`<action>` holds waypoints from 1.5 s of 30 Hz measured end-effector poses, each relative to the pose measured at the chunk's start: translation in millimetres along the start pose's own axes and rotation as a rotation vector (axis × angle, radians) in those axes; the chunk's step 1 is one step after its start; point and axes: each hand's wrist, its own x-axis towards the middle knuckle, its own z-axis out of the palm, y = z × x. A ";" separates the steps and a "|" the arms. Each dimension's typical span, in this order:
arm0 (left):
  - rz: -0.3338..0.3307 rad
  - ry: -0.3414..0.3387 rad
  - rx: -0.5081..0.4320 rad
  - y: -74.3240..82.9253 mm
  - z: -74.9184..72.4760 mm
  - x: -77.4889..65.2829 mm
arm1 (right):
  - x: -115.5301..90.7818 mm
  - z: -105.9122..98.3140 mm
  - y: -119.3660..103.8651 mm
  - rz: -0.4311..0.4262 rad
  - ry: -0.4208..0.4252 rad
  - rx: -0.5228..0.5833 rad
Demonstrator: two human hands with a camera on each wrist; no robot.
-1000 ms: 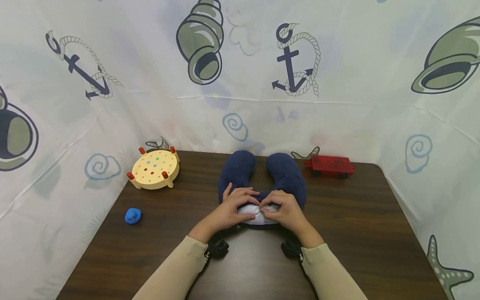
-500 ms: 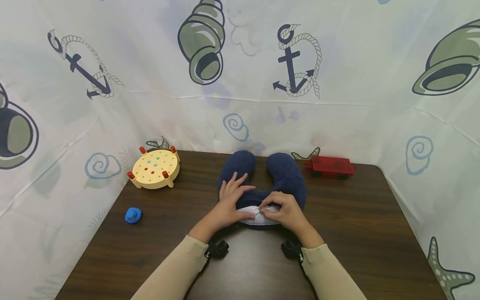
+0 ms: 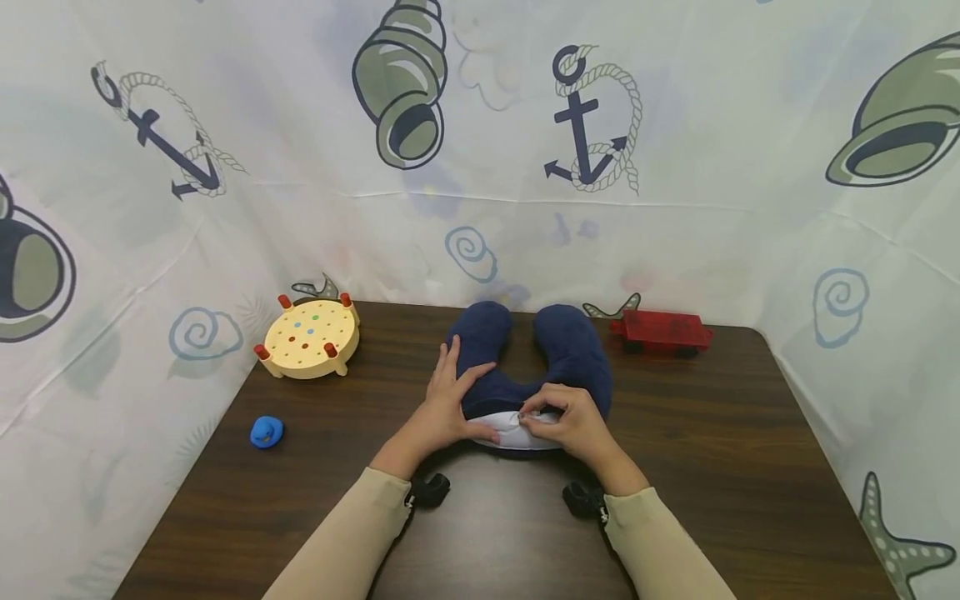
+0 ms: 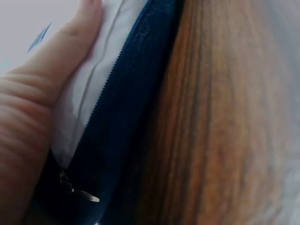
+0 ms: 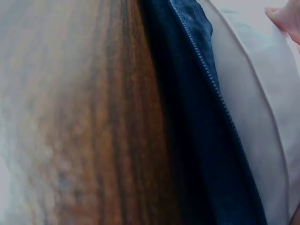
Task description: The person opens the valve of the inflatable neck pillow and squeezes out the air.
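A navy U-shaped neck pillow (image 3: 573,346) lies on the table with its two arms pointing away from me. Along its near edge the zipper (image 5: 225,110) is undone, and the white inner lining (image 3: 501,419) shows through the gap. My left hand (image 3: 441,410) rests spread over the pillow's left side, its thumb lying along the white lining. The metal zipper pull (image 4: 85,194) is at the left end of the opening, near the base of that thumb. With thumb and index finger, my right hand (image 3: 567,423) pinches a bit of the lining near the middle.
A cream round toy stool (image 3: 311,335) with red-tipped legs stands at the back left, a small blue rubber duck (image 3: 266,432) in front of it. A red toy wagon (image 3: 663,331) sits at the back right. Patterned cloth (image 3: 502,250) hangs behind the table (image 3: 750,467).
My left hand's fingers have left the lining's middle, spread out and shifted left onto the pillow. The right hand keeps its pinch in the same spot.
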 end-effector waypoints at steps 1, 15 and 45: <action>-0.006 0.003 -0.010 0.3 0.1 0.3 | 0.1 -0.3 -0.2 0.003 0.000 -0.004; -0.069 0.000 -0.017 7.7 -3.8 1.9 | 2.5 -0.9 -2.3 -0.017 0.004 -0.059; -0.091 -0.041 -0.012 3.0 -3.0 0.6 | 2.8 2.4 0.9 -0.149 -0.008 -0.179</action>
